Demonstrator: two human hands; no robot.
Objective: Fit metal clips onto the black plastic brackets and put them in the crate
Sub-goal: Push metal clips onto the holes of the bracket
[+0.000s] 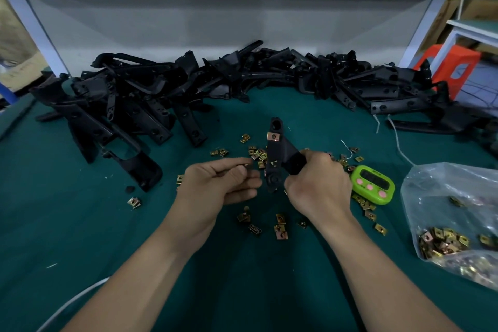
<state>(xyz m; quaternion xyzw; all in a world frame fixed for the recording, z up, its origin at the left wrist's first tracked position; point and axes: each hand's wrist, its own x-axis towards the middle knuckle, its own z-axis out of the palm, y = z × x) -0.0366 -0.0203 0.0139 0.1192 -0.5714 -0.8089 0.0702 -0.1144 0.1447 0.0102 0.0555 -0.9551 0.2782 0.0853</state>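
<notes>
My right hand [318,183] grips a black plastic bracket [277,151] and holds it upright above the green table. One brass-coloured metal clip [273,136] sits fitted near the bracket's top end. My left hand [221,183] is just left of the bracket and pinches a small metal clip [245,166] between thumb and fingertips. Several loose clips [280,226] lie scattered on the table around both hands. No crate is in view.
A long heap of black brackets [188,89] runs across the back of the table. A clear plastic bag of clips [452,224] lies at the right. A green timer [373,183] sits beside my right hand. A white cable [72,302] crosses the near left.
</notes>
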